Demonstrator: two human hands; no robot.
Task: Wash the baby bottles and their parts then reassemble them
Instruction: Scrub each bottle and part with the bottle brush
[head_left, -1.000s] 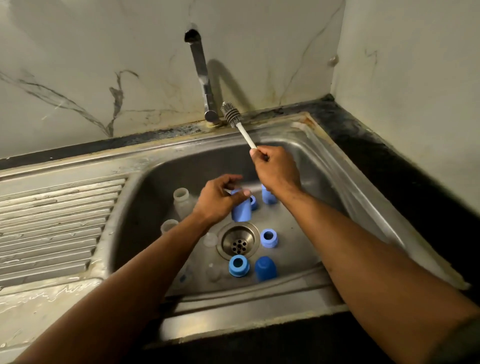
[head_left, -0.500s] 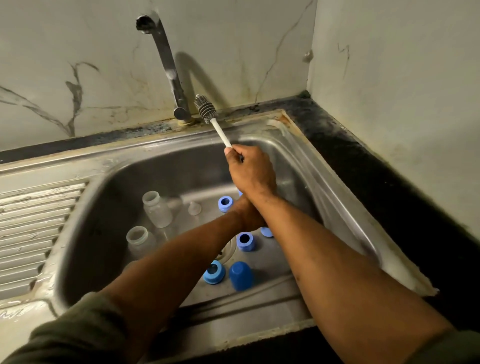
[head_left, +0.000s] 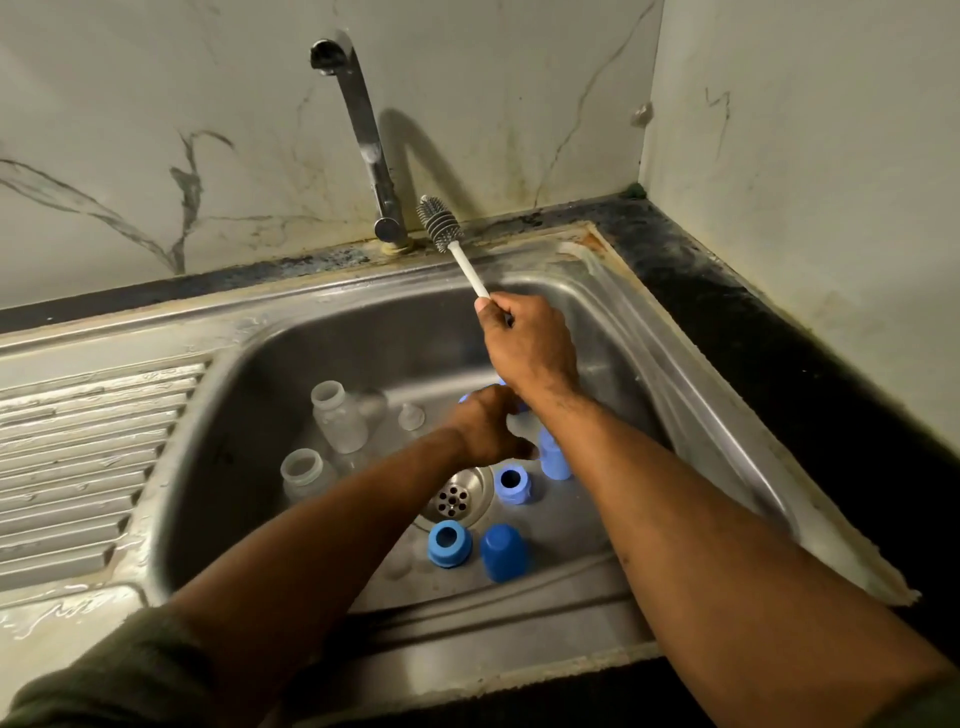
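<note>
1. The right hand (head_left: 530, 348) grips the white handle of the bottle brush (head_left: 451, 235), fingers curled round it, with the bristle head raised beyond the fingertips, close to the base of the tap (head_left: 370, 140).
2. The left hand (head_left: 485, 428) reaches under the right wrist. Its fingers are mostly hidden there, so I cannot tell whether they are spread or pinching anything. A second ago it held a blue cap clear of the sink floor; now a pale blue cap (head_left: 554, 457) stands just beside the thumb tip, and contact cannot be judged.
3. Near the left forearm, on the far side from the brush, stand two clear bottles: one upright (head_left: 337, 423), one closer to the camera (head_left: 306, 473). A small clear teat (head_left: 411, 415) lies between the farther bottle and the left knuckles.
4. Below the left hand sit a blue screw ring (head_left: 511, 483) by the drain (head_left: 457, 499), another ring (head_left: 449, 543) and a dark blue cap (head_left: 503, 552).
5. No water runs from the tap. The cap seems to have been put down or shifted, and scrubbing looks yet to begin in earnest: parts lie scattered in the sink (head_left: 649, 364), nothing reassembled.
</note>
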